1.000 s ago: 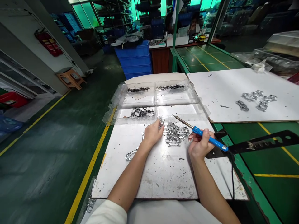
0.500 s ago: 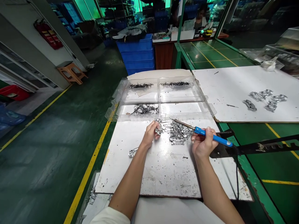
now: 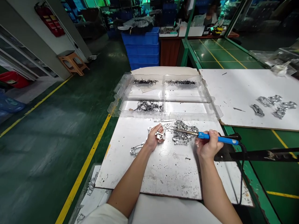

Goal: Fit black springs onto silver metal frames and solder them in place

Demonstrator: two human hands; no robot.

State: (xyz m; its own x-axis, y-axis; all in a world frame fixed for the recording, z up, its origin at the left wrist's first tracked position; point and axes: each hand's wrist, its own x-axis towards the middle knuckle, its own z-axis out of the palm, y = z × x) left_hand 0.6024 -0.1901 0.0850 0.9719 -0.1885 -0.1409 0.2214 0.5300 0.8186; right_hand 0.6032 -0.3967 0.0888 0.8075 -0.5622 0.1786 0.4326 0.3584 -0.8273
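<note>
My left hand [image 3: 154, 137] is closed around a small shiny metal part [image 3: 161, 135] above the white board [image 3: 173, 174]. In my right hand [image 3: 208, 144] is a blue-handled soldering iron [image 3: 217, 137]. Its thin metal tip points left and reaches the part in my left hand; I cannot tell whether they touch. Beneath the iron lies a pile of similar silvery parts [image 3: 181, 140]. Another metal part [image 3: 136, 150] rests on the board to the left of my left forearm.
A clear plastic tray [image 3: 164, 107] with clumps of thin black pieces [image 3: 149, 105] stands beyond my hands. More metal parts [image 3: 279, 112] lie on the right-hand white board [image 3: 245, 93]. A black bar [image 3: 263, 155] juts in at right. Blue crates [image 3: 141, 51] are stacked behind; a person sits far back.
The soldering iron's tip has come down and left to the part in my left hand, which appears turned. The whole view has shifted slightly.
</note>
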